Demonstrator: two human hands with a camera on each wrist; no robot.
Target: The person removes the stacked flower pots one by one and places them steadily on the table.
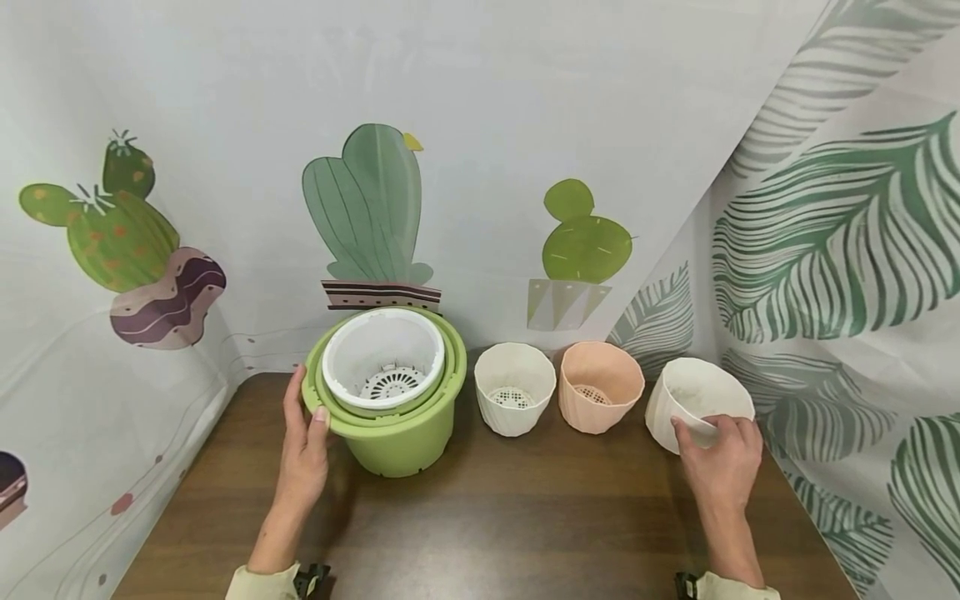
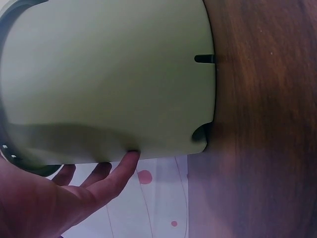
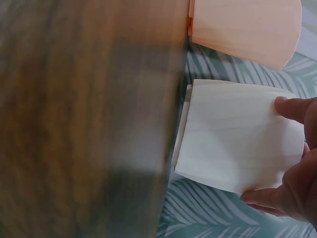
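My left hand [image 1: 303, 446] holds the left side of a big green flower pot [image 1: 401, 450], thumb at its rim. In the left wrist view the fingers [image 2: 116, 178] lie against the pot's outer wall, below the rim. Nested inside are another green rim and a white pot [image 1: 384, 358] with a slotted bottom. At the right end of the row, my right hand [image 1: 723, 462] grips a white fluted flower pot [image 1: 663, 412] near its rim. Thumb and fingers spread across its wall in the right wrist view.
Between the hands stand another white fluted pot [image 1: 513, 417] and a peach one [image 1: 600, 412], both with perforated bottoms. All stand near the back of the brown wooden table [image 1: 510, 533]. Behind hangs a white cloth [image 1: 487, 125] printed with cacti; leaf-patterned cloth [image 1: 840, 250] is at right.
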